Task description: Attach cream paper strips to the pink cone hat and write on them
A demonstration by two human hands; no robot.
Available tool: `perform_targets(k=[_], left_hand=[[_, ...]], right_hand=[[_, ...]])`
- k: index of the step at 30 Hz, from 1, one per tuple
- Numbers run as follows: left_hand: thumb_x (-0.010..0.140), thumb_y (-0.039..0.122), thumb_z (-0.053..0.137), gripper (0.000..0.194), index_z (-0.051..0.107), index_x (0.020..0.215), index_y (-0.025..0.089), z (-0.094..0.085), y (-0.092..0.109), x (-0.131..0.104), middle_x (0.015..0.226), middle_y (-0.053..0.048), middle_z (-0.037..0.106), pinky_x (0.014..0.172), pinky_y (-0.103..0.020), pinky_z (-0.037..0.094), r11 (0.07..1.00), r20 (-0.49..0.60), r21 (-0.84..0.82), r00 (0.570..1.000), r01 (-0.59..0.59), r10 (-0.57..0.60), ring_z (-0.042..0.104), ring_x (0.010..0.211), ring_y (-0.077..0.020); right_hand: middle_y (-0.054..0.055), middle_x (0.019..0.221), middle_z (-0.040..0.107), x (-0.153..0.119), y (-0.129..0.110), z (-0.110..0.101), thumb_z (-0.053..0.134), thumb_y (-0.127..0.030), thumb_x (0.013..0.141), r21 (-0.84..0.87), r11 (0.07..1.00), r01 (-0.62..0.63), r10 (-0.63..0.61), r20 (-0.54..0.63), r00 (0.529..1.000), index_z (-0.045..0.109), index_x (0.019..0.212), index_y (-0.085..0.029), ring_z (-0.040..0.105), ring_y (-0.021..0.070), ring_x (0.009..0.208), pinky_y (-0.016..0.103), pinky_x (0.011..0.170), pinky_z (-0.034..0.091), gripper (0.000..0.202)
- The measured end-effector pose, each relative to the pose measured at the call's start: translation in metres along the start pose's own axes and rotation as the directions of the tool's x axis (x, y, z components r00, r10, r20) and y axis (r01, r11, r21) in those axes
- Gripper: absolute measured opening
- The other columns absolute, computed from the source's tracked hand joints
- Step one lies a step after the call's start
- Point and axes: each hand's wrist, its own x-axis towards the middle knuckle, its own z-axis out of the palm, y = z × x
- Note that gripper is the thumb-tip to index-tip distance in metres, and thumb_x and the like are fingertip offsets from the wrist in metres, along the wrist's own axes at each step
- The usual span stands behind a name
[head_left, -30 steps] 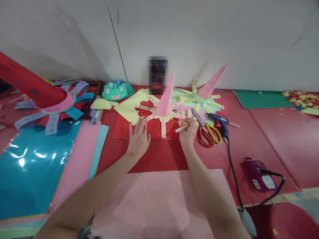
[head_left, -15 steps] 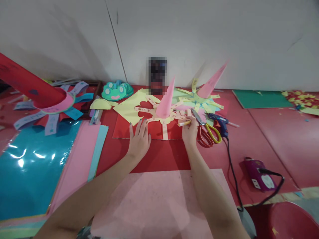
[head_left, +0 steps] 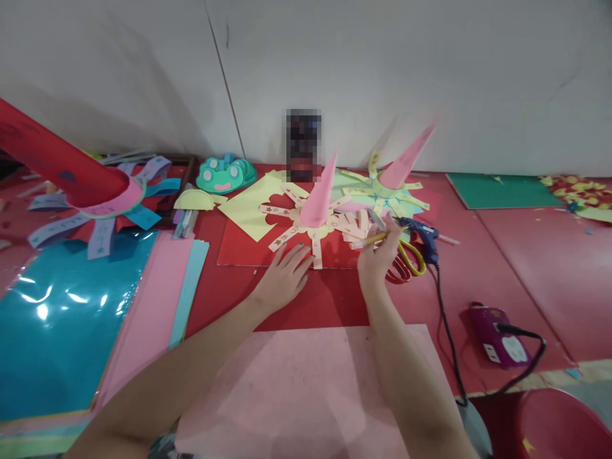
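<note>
My left hand (head_left: pixel 285 275) lies with its fingers spread at the lower edge of a pale paper flower whose strips carry letters and stars; its fingertips are by the strip (head_left: pixel 316 250) marked C. A pink paper cone (head_left: pixel 319 199) stands on the middle of that flower. My right hand (head_left: pixel 380 255) is closed round a yellow pencil (head_left: pixel 375 240), to the right of the flower, beside several loose pale strips (head_left: pixel 352 224). Red and yellow handled scissors (head_left: pixel 410 256) lie partly behind my right hand.
A blue glue gun (head_left: pixel 423 236) and a purple power socket (head_left: pixel 500 336) are at the right. Behind stands a second pink cone (head_left: pixel 406 159). Left are a red cone (head_left: pixel 81 171), green frog cutouts (head_left: pixel 222 176) and a blue sheet (head_left: pixel 71 325). Pink paper (head_left: pixel 296 389) lies in front.
My left hand has shifted right and slightly toward me, off the star strip. My right hand has moved right with the pencil, uncovering more loose strips.
</note>
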Motion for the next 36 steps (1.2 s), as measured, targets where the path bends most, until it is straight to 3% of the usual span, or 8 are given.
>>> perform_targets(k=[4, 7, 10, 14, 20, 23, 28, 36], left_hand=[[0.094, 0.03, 0.034, 0.045, 0.04, 0.135, 0.014, 0.005, -0.001, 0.001, 0.143, -0.009, 0.04, 0.113, -0.047, 0.02, 0.995, 0.074, -0.063, 0.994, -0.072, 0.077, 0.032, 0.134, -0.0248], [0.092, 0.034, 0.038, 0.052, 0.033, 0.139, 0.012, 0.007, -0.003, 0.001, 0.145, -0.01, 0.037, 0.113, -0.046, 0.019, 0.992, 0.101, -0.101, 0.992, -0.068, 0.079, 0.029, 0.135, -0.025], [0.092, 0.037, 0.04, 0.054, 0.034, 0.139, 0.011, 0.008, -0.004, 0.002, 0.144, -0.01, 0.039, 0.113, -0.048, 0.017, 0.991, 0.138, -0.123, 0.987, -0.062, 0.079, 0.028, 0.135, -0.0262], [0.092, 0.037, 0.04, 0.05, 0.04, 0.134, 0.009, 0.008, -0.004, 0.002, 0.14, -0.012, 0.043, 0.112, -0.048, 0.019, 0.989, 0.136, -0.125, 0.986, -0.082, 0.099, 0.031, 0.134, -0.026], [0.094, 0.028, 0.037, 0.036, 0.052, 0.122, 0.012, 0.005, -0.003, 0.001, 0.126, -0.011, 0.056, 0.107, -0.043, 0.032, 0.965, 0.01, -0.193, 0.983, -0.175, 0.181, 0.048, 0.121, -0.0216], [0.093, 0.023, 0.037, 0.034, 0.05, 0.123, 0.014, 0.004, -0.001, 0.003, 0.125, -0.01, 0.056, 0.103, -0.04, 0.039, 0.961, -0.049, -0.234, 0.989, -0.144, 0.136, 0.05, 0.119, -0.0201], [0.089, 0.034, 0.046, 0.047, 0.043, 0.13, 0.011, 0.008, 0.001, 0.008, 0.136, -0.013, 0.047, 0.108, -0.049, 0.03, 0.983, 0.013, -0.164, 0.996, -0.08, 0.083, 0.039, 0.128, -0.0265], [0.094, 0.023, 0.037, 0.033, 0.056, 0.116, 0.008, 0.007, 0.008, -0.002, 0.114, -0.012, 0.063, 0.097, -0.039, 0.043, 0.984, -0.057, -0.052, 0.984, -0.172, 0.169, 0.055, 0.112, -0.023]], right_hand=[[0.011, 0.092, 0.064, -0.004, 0.0, 0.003, 0.044, -0.027, 0.09, 0.047, 0.984, 0.171, -0.175, 0.136, 0.975, 0.058, 0.101, -0.019, 0.056, 0.0221, 0.091, 0.038, 0.084, 0.045, 0.02], [0.006, 0.085, 0.062, -0.011, -0.001, 0.01, 0.043, -0.025, 0.09, 0.164, 0.955, 0.246, -0.288, 0.338, 0.896, 0.059, 0.103, -0.023, 0.057, 0.0198, 0.084, 0.035, 0.077, 0.048, 0.02], [0.007, 0.089, 0.06, -0.016, -0.003, 0.014, 0.041, -0.025, 0.091, 0.19, 0.948, 0.255, -0.316, 0.482, 0.817, 0.058, 0.102, -0.024, 0.056, 0.0196, 0.087, 0.034, 0.077, 0.048, 0.021], [0.008, 0.086, 0.061, -0.017, -0.002, 0.016, 0.039, -0.027, 0.092, 0.132, 0.952, 0.277, -0.3, 0.582, 0.756, 0.058, 0.096, -0.022, 0.055, 0.0215, 0.086, 0.035, 0.078, 0.047, 0.02], [0.008, 0.084, 0.062, -0.019, 0.0, 0.018, 0.039, -0.028, 0.092, 0.07, 0.95, 0.304, -0.285, 0.593, 0.753, 0.059, 0.098, -0.022, 0.056, 0.0222, 0.085, 0.035, 0.079, 0.045, 0.022], [0.008, 0.085, 0.062, -0.019, 0.0, 0.019, 0.04, -0.028, 0.092, 0.068, 0.955, 0.287, -0.27, 0.597, 0.756, 0.059, 0.098, -0.022, 0.056, 0.0219, 0.085, 0.034, 0.079, 0.045, 0.022], [0.009, 0.088, 0.063, -0.019, -0.001, 0.018, 0.04, -0.028, 0.092, 0.079, 0.964, 0.255, -0.25, 0.601, 0.759, 0.059, 0.097, -0.021, 0.057, 0.0223, 0.09, 0.035, 0.081, 0.045, 0.021], [0.009, 0.091, 0.064, -0.02, 0.001, 0.02, 0.04, -0.026, 0.091, 0.074, 0.966, 0.248, -0.242, 0.593, 0.768, 0.06, 0.098, -0.022, 0.059, 0.0221, 0.089, 0.036, 0.081, 0.046, 0.021]])
